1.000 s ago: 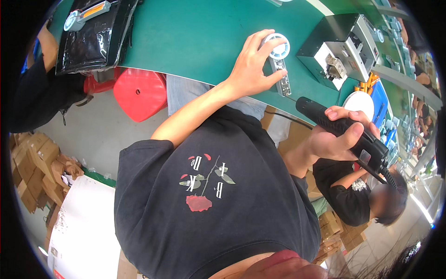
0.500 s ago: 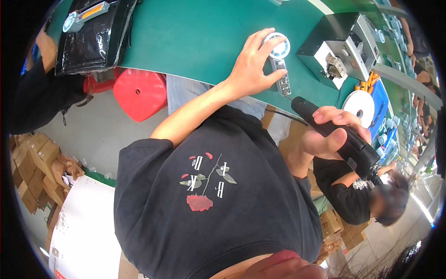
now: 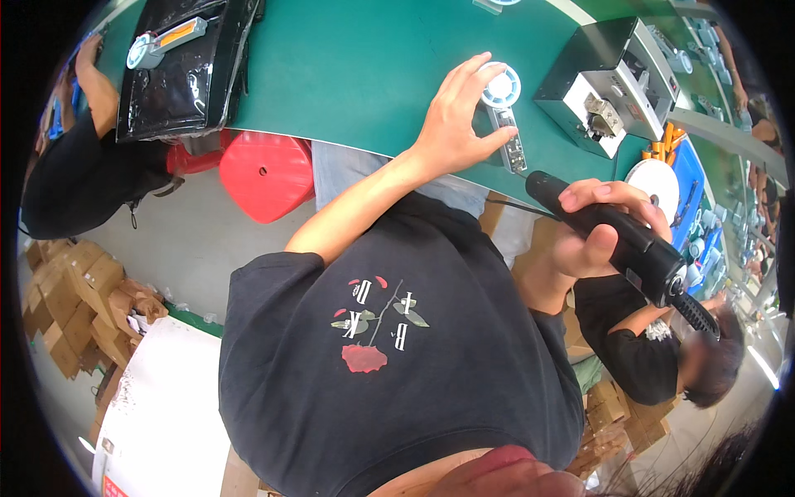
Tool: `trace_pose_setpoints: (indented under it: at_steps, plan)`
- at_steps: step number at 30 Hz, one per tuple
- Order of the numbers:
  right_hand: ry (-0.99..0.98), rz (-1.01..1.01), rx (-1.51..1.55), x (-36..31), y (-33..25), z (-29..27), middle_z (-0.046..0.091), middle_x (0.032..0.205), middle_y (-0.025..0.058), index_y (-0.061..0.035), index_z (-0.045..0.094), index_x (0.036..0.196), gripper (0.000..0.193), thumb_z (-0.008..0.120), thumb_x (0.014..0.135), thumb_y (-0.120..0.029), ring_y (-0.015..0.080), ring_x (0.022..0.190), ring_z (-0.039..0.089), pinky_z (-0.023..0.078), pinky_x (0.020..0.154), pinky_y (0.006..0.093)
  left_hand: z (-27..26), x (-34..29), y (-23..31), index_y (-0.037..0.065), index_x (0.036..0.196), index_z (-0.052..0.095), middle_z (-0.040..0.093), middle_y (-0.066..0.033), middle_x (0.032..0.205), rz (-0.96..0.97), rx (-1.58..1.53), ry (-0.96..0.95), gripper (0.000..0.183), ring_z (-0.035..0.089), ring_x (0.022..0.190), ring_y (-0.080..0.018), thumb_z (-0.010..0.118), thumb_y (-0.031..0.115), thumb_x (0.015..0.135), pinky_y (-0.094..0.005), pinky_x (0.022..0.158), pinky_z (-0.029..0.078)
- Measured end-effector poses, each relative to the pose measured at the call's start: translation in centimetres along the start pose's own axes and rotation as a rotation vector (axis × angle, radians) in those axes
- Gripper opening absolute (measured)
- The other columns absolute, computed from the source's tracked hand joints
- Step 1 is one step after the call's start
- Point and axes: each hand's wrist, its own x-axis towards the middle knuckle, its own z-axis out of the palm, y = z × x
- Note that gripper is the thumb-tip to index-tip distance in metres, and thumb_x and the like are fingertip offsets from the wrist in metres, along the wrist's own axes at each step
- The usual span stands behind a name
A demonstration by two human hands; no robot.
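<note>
On the green bench my left hand (image 3: 454, 124) steadies a small handheld fan (image 3: 513, 149), its fingers at the round pale-blue head and its thumb on the handle. The handle lies open, with its inner parts showing. In my right hand (image 3: 609, 228) is a black electric screwdriver (image 3: 580, 211), gripped round the body and tilted. Its thin bit points at the lower end of the fan's handle; whether the tip sits in a screw is too small to tell. A ribbed cord leaves the screwdriver's rear end.
Right of the fan stands a black and silver box-shaped machine (image 3: 609, 91). Beside it are a white reel (image 3: 650, 186) and a blue tray (image 3: 689, 178). Another fan (image 3: 170, 43) rests on a black plastic bag (image 3: 170, 95) at the left. Co-workers sit on both sides.
The whole view has shifted slightly, moving most things a little to the right. Both hands keep their grips, with the screwdriver still at the fan handle's lower end.
</note>
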Motion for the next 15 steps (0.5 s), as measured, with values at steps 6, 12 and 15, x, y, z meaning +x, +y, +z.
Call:
trace_pose_setpoints:
  at_steps: [6,12,15]
  plan:
    - [0.048,0.113,0.220,3.5,-0.6,-3.2,0.061,0.105,0.0212,-0.0089,0.040,0.149,0.063,0.075,0.101,-0.031,0.0284,0.059,0.063,0.056,0.049,0.0431,0.3,0.3,0.0,0.006,0.148,0.052,0.054,-0.0244,0.152,-0.005,0.010,-0.036,0.085,0.051,0.144,-0.0429,0.093,0.022,0.075,-0.0497,0.116,0.045]
    - [-0.034,0.132,0.234,5.0,-0.8,-2.8,0.065,0.099,0.0194,-0.0048,0.042,0.147,0.071,0.081,0.097,-0.036,0.0271,0.062,0.065,0.057,0.055,0.0394,0.1,0.1,0.4,0.005,0.150,0.050,0.052,-0.0258,0.156,-0.027,-0.012,-0.094,0.089,0.052,0.145,-0.0424,0.093,0.020,0.074,-0.0502,0.119,0.043]
    - [-0.059,0.106,0.086,5.2,-1.1,-2.3,0.068,0.096,0.0196,-0.0034,0.044,0.147,0.072,0.082,0.096,-0.037,0.0263,0.064,0.067,0.058,0.059,0.0366,0.0,0.4,0.6,0.005,0.151,0.049,0.050,-0.0261,0.158,-0.033,0.001,-0.118,0.090,0.052,0.145,-0.0419,0.091,0.015,0.072,-0.0491,0.119,0.043]
